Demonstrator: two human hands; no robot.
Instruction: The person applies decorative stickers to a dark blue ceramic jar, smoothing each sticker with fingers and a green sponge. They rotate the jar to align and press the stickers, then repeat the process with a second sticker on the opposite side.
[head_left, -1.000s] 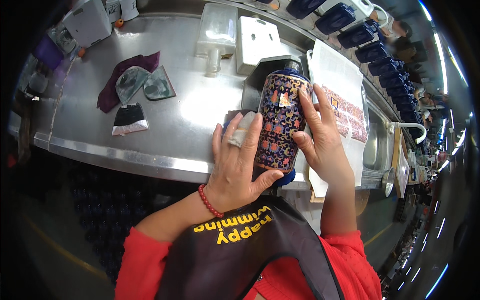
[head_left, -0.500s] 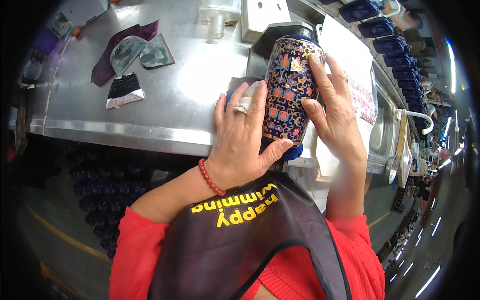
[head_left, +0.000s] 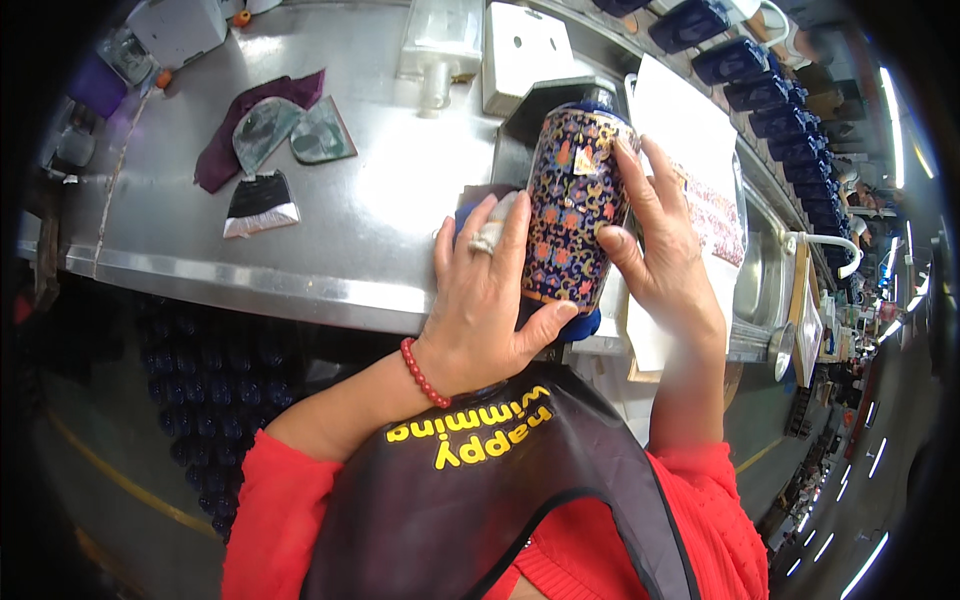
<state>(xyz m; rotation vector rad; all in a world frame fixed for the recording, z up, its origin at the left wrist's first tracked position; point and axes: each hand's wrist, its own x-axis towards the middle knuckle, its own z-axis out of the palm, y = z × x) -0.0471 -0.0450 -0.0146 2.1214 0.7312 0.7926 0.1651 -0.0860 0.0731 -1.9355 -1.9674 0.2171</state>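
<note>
Seemingly, the left hand (head_left: pixel 475 315) lies spread along the patterned bottle (head_left: pixel 575 210) at its seven-to-eight o'clock, and the right hand (head_left: pixel 662 260) meets its four o'clock side, fingers laid against it rather than wrapped round, while the bottle sits between one and two o'clock from the view's centre. Uneven pressure through such a loose hold could roll it, and a dragging fingertip could scuff its ornament. Farther off, toward eleven o'clock, the white box (head_left: pixel 530 65) could be knocked if the bottle slid.

Glare on tabletop (head_left: pixel 385 175), black corners
</note>
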